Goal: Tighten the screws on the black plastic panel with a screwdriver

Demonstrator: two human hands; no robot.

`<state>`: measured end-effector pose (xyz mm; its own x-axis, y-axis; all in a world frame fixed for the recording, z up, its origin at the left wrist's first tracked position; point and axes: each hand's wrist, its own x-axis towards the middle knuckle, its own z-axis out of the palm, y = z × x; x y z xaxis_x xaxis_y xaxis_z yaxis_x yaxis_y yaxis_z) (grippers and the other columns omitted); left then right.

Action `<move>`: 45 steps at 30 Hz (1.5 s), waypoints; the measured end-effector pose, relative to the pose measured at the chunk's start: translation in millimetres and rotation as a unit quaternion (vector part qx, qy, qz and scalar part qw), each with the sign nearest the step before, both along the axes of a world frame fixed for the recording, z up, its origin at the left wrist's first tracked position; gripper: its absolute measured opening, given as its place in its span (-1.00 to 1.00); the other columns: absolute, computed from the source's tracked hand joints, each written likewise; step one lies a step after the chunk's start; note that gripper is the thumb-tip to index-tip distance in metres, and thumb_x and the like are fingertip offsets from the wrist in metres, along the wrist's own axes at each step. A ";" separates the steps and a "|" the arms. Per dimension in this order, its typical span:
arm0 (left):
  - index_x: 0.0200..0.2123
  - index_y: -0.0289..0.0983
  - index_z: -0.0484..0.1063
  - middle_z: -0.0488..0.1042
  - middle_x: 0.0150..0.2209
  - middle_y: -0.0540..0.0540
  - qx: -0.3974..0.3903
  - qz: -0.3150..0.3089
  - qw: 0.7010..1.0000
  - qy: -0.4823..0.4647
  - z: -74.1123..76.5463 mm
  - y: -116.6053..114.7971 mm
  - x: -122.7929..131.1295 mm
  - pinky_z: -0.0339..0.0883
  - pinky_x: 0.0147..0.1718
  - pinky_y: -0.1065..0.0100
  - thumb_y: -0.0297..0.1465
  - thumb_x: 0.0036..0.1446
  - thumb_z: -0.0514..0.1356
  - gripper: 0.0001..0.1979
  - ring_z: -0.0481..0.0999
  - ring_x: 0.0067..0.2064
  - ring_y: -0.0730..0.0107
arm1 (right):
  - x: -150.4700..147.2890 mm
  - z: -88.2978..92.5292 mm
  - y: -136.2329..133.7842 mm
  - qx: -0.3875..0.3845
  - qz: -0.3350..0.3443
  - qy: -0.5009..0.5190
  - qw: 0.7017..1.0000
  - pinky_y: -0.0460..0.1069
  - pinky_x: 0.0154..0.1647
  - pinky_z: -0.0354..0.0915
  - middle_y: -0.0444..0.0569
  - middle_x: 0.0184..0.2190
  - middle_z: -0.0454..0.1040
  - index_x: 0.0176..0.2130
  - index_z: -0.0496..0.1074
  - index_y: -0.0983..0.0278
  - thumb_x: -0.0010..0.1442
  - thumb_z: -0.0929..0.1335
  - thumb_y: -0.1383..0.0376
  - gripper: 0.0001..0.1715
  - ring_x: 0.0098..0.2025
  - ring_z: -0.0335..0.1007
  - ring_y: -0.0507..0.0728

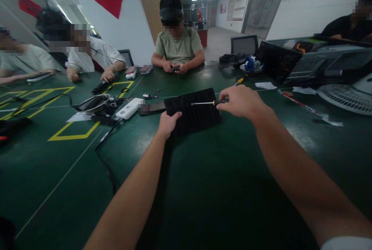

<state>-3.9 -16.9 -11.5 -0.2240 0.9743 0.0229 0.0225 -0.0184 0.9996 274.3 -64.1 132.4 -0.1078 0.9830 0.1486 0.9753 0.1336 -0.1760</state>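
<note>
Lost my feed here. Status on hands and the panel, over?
Left hand grips black panel at near-left edge. Right hand holds screwdriver, tip over panel. Phone beside panel, not blocking.

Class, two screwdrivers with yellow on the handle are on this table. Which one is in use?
The screwdriver gripped in the right hand, its shaft over the black panel steadied by the left hand. The other screwdriver lies untouched farther back.

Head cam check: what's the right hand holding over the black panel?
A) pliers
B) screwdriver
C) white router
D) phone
B: the right hand grips a screwdriver by its yellow-and-black handle, shaft pointing left over the black panel, while the left hand holds the panel's near-left edge.
</note>
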 end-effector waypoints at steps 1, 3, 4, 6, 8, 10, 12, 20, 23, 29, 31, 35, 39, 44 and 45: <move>-0.23 -0.30 0.61 0.69 -0.22 -0.18 0.000 -0.002 1.000 -0.001 -0.4 0.1 -0.4 0.54 -0.09 0.10 -0.26 -0.20 0.48 -0.59 0.68 -0.18 0.06 | 0.3 -0.1 0.2 -0.002 0.004 -0.001 1.000 0.16 -0.16 0.37 0.03 -0.16 0.65 -0.14 0.66 0.10 0.15 0.47 0.06 -0.70 -0.13 0.53 0.31; -0.22 -0.29 0.61 0.69 -0.21 -0.18 0.001 -0.005 1.000 0.000 -0.7 0.0 -1.0 0.54 -0.08 0.09 -0.26 -0.19 0.48 -0.60 0.68 -0.17 0.05 | 0.5 0.4 0.0 -0.007 0.011 -0.003 1.000 0.16 -0.18 0.37 0.02 -0.17 0.65 -0.16 0.66 0.10 0.14 0.47 0.07 -0.71 -0.13 0.53 0.31; -0.22 -0.29 0.61 0.69 -0.21 -0.18 0.000 -0.005 1.000 0.002 -0.4 -0.3 -1.1 0.54 -0.08 0.09 -0.26 -0.18 0.48 -0.60 0.68 -0.16 0.05 | 0.3 0.9 -0.4 -0.008 0.015 -0.002 1.000 0.15 -0.18 0.37 0.02 -0.17 0.65 -0.16 0.66 0.10 0.14 0.47 0.07 -0.72 -0.13 0.53 0.31; -0.23 -0.29 0.61 0.69 -0.22 -0.18 -0.001 -0.002 1.000 0.005 0.8 -1.1 -0.6 0.54 -0.07 0.08 -0.26 -0.18 0.48 -0.61 0.68 -0.16 0.04 | -0.3 2.3 -1.5 -0.002 0.017 0.002 1.000 0.15 -0.20 0.36 0.03 -0.17 0.65 -0.16 0.66 0.10 0.15 0.46 0.08 -0.72 -0.13 0.53 0.32; -0.25 -0.30 0.61 0.69 -0.23 -0.18 -0.004 0.002 1.000 0.002 2.6 -2.2 0.5 0.54 -0.05 0.07 -0.28 -0.19 0.47 -0.62 0.68 -0.16 0.04 | -1.1 4.0 -2.9 0.008 0.016 0.007 1.000 0.15 -0.20 0.36 0.04 -0.17 0.65 -0.15 0.67 0.10 0.16 0.46 0.08 -0.72 -0.12 0.53 0.32; -0.26 -0.29 0.61 0.68 -0.24 -0.18 -0.007 0.004 1.000 -0.002 4.2 -3.1 1.6 0.54 -0.05 0.07 -0.29 -0.20 0.47 -0.63 0.68 -0.16 0.04 | -1.8 5.2 -3.9 0.011 0.011 0.010 1.000 0.15 -0.19 0.36 0.05 -0.17 0.65 -0.15 0.67 0.11 0.16 0.46 0.08 -0.71 -0.12 0.54 0.32; -0.25 -0.29 0.61 0.68 -0.23 -0.18 -0.009 0.005 1.000 -0.001 4.7 -3.3 2.1 0.55 -0.06 0.06 -0.29 -0.20 0.47 -0.62 0.68 -0.16 0.03 | -2.1 5.5 -4.1 0.013 0.008 0.009 1.000 0.15 -0.19 0.36 0.05 -0.16 0.65 -0.15 0.67 0.11 0.16 0.46 0.08 -0.71 -0.12 0.53 0.32; -0.25 -0.29 0.62 0.69 -0.22 -0.19 -0.002 0.002 1.000 0.006 1.0 -0.2 -0.6 0.54 -0.05 0.05 -0.26 -0.20 0.48 -0.60 0.68 -0.17 0.04 | -0.8 0.6 0.1 0.022 0.016 0.009 1.000 0.15 -0.19 0.37 0.05 -0.16 0.65 -0.15 0.67 0.11 0.17 0.47 0.10 -0.73 -0.11 0.54 0.32; -0.25 -0.30 0.62 0.69 -0.24 -0.18 -0.001 0.006 1.000 0.010 1.2 -0.1 -0.3 0.53 -0.06 0.07 -0.25 -0.22 0.48 -0.59 0.68 -0.18 0.05 | -0.5 -0.2 0.9 0.024 0.013 0.004 1.000 0.15 -0.16 0.38 0.06 -0.15 0.65 -0.14 0.67 0.11 0.17 0.47 0.10 -0.72 -0.11 0.54 0.32; -0.26 -0.30 0.61 0.68 -0.24 -0.19 -0.004 0.007 1.000 0.004 3.8 -1.7 2.0 0.53 -0.07 0.08 -0.27 -0.22 0.48 -0.60 0.68 -0.18 0.04 | 0.3 -0.9 2.1 0.014 0.018 0.005 1.000 0.15 -0.16 0.38 0.05 -0.15 0.64 -0.13 0.67 0.10 0.17 0.47 0.09 -0.72 -0.11 0.53 0.30; -0.27 -0.30 0.61 0.68 -0.25 -0.19 -0.005 0.007 1.000 0.002 4.7 -2.1 2.7 0.53 -0.08 0.08 -0.27 -0.22 0.48 -0.61 0.68 -0.18 0.03 | -0.1 -0.7 1.8 0.014 0.016 0.006 1.000 0.15 -0.17 0.38 0.06 -0.16 0.64 -0.14 0.67 0.11 0.16 0.47 0.10 -0.72 -0.11 0.52 0.31; -0.27 -0.29 0.60 0.68 -0.24 -0.20 -0.002 0.009 1.000 -0.003 5.3 -2.3 3.0 0.53 -0.07 0.06 -0.28 -0.22 0.48 -0.61 0.68 -0.18 0.02 | -1.3 0.0 0.8 0.005 0.015 0.006 1.000 0.16 -0.17 0.37 0.07 -0.18 0.63 -0.15 0.67 0.12 0.17 0.46 0.11 -0.73 -0.11 0.52 0.32; -0.25 -0.29 0.61 0.68 -0.22 -0.20 -0.004 0.003 1.000 0.000 5.0 -2.8 2.5 0.54 -0.06 0.06 -0.28 -0.21 0.48 -0.61 0.68 -0.17 0.03 | -2.0 -0.3 0.4 -0.003 0.020 0.009 1.000 0.17 -0.17 0.37 0.07 -0.19 0.63 -0.17 0.66 0.13 0.18 0.44 0.10 -0.73 -0.15 0.52 0.31; -0.25 -0.30 0.61 0.68 -0.23 -0.19 0.000 0.003 1.000 -0.004 6.1 -4.4 3.5 0.53 -0.06 0.08 -0.28 -0.21 0.47 -0.61 0.68 -0.17 0.04 | -3.0 -0.6 -0.8 -0.004 0.018 0.010 1.000 0.15 -0.19 0.37 0.08 -0.19 0.63 -0.18 0.66 0.14 0.17 0.43 0.10 -0.73 -0.14 0.52 0.31; -0.25 -0.30 0.61 0.68 -0.23 -0.19 0.001 0.003 1.000 -0.004 6.1 -4.4 3.5 0.53 -0.06 0.08 -0.28 -0.21 0.47 -0.61 0.68 -0.17 0.04 | -3.1 -0.7 -1.0 -0.005 0.018 0.009 1.000 0.15 -0.19 0.37 0.08 -0.19 0.63 -0.19 0.66 0.14 0.17 0.42 0.11 -0.73 -0.14 0.52 0.31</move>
<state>-0.3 -21.4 -5.4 -0.2295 0.9730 0.0240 0.0153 -0.0210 0.9997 271.2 -65.1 131.7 -0.1406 0.9800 0.1412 0.9663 0.1669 -0.1959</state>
